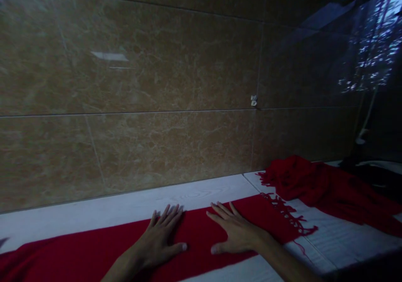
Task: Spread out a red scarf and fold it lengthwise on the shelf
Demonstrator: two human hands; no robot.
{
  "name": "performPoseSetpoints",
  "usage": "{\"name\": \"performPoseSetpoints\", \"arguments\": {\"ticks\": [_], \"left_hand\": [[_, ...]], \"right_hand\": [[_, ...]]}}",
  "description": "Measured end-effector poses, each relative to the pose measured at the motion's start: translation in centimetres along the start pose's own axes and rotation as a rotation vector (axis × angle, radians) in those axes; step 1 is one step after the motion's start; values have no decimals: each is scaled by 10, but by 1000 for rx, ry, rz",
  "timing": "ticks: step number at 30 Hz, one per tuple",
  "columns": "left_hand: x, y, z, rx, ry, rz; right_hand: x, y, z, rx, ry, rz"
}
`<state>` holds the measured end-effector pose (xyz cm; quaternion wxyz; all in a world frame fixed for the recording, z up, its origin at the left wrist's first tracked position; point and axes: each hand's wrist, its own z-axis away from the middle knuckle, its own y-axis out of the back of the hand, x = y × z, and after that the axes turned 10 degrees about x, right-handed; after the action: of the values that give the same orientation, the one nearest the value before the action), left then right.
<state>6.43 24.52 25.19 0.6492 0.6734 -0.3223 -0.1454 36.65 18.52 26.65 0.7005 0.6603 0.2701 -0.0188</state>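
A long red scarf (194,227) lies stretched out across the pale surface, its tasselled end pointing right. My left hand (160,240) rests palm down on the scarf, fingers spread towards its far edge. A short way to the right, my right hand (234,232) lies flat on the same cloth, fingers also apart and nearer the fringe. Neither hand grips the fabric. Toward the left the scarf looks rumpled, and it runs out of view there.
Another red fringed cloth (301,181) lies bunched at the right. Behind the white wood-grain surface (201,192) rises a brown marbled tile wall (169,139) bearing a small white fitting (253,101). Dark items (377,173) sit at the far right.
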Motion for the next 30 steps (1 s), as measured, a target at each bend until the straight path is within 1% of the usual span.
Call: {"name": "performPoseSetpoints", "arguments": {"ticks": [2, 5, 7, 9, 11, 14, 16, 18, 22, 25, 28, 30], "left_hand": [[-2, 1, 10, -51, 16, 15], [5, 11, 16, -107, 44, 23], [11, 19, 15, -132, 56, 25], [17, 21, 11, -104, 52, 23], [18, 14, 6, -71, 10, 28], [16, -3, 2, -86, -79, 60], [14, -10, 1, -78, -102, 74], [15, -10, 0, -67, -93, 72], [15, -7, -8, -91, -78, 58], [10, -18, -18, -66, -67, 50], [7, -31, -23, -60, -36, 48], [12, -31, -20, -88, -36, 48]], "right_hand": [[1, 5, -2, -75, -6, 12], [1, 11, -4, -129, -15, 22], [-3, 12, -5, -124, -30, 24], [-9, 10, -7, -83, -19, 25], [-16, 4, -10, -38, 20, 21], [-20, -6, -14, -18, 49, -10], [-20, -10, -17, -12, 42, -30], [-18, -11, -19, -6, 29, -27], [-14, -5, -24, -32, 4, 12], [-12, -4, -24, -8, 18, 14], [-12, -7, -18, -40, 41, 44], [-12, -9, -11, -55, 24, 43]]}}
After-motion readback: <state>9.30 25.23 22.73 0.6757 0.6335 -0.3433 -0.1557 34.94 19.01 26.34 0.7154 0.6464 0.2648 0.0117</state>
